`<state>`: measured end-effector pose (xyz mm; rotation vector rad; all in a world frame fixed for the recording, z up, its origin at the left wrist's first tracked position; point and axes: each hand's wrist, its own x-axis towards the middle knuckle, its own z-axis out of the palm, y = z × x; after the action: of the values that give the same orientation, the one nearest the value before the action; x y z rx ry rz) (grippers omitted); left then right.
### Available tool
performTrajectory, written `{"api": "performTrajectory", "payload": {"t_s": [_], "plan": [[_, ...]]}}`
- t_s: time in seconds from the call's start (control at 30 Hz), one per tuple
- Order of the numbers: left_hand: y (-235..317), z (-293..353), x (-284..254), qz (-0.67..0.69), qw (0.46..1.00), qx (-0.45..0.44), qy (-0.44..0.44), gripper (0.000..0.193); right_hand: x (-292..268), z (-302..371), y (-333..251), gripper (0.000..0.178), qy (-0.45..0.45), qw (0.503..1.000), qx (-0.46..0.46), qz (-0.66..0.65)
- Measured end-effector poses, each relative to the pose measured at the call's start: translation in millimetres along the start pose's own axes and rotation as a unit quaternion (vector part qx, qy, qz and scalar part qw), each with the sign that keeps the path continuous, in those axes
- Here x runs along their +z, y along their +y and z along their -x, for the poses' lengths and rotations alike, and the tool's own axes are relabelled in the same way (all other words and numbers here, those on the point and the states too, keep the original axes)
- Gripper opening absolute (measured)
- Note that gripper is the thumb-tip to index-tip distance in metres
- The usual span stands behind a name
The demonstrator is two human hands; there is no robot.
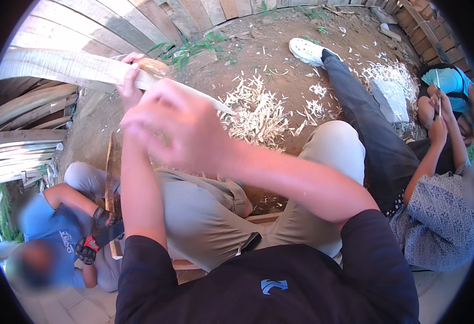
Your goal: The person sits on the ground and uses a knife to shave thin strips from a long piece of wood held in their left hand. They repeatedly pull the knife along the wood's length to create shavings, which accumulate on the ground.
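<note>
- A person in a blue shirt (48, 227) sits at far left, wearing black gloves (104, 217).
- The left hand (130, 81) grips a long pale wooden slat (64, 67), raised and slanting toward the upper left.
- The right hand (175, 127) is blurred just beside the slat; I cannot tell its grip.
- Wood shavings (258, 113) litter the dirt ahead.

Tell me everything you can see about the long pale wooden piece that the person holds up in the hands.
The long pale wooden piece looks like split bamboo or a rough slat, light beige with fine lengthwise streaks. It lies nearly level, broad at the left and tapering to a thin point at the right, above the pile of pale shavings. The left hand grips its middle; the blurred right hand covers part of it. A brown patch shows beside the left fingers.
</note>
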<state>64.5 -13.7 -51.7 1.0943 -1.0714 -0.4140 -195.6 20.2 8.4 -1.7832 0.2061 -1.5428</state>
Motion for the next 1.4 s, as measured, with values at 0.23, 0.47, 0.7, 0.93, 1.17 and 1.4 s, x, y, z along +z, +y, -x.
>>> {"api": "performTrajectory", "payload": {"t_s": [0.23, 0.47, 0.7, 0.93, 1.17, 1.4], "plan": [[7.1, -0.5, 8.3, -0.013, 1.000, 0.018, -0.014, 0.035, -17.5, -5.7, -132.5, 0.038, -0.295, 0.716, 0.262, -0.577], [17.7, 5.9, 22.3, -0.004, 0.998, -0.005, -0.057, 0.036, -11.1, 4.3, -131.7, 0.032, -0.128, 0.754, 0.201, -0.612], [19.5, 8.8, 35.7, -0.036, 0.995, 0.044, -0.080, 0.038, -22.9, -15.6, -124.4, 0.036, -0.099, 0.816, 0.133, -0.554], [21.0, 7.3, 42.6, -0.045, 0.994, 0.045, -0.083, 0.039, -0.2, -7.1, -131.7, 0.036, -0.008, 0.761, 0.115, -0.638], [23.4, 9.3, 30.5, -0.034, 0.996, 0.026, -0.083, 0.038, -27.3, -13.8, -130.0, 0.033, -0.119, 0.782, 0.161, -0.590], [21.9, 6.0, 42.6, -0.046, 0.993, 0.064, -0.091, 0.036, -30.5, -11.6, -118.4, 0.036, -0.133, 0.816, 0.115, -0.550]]}}
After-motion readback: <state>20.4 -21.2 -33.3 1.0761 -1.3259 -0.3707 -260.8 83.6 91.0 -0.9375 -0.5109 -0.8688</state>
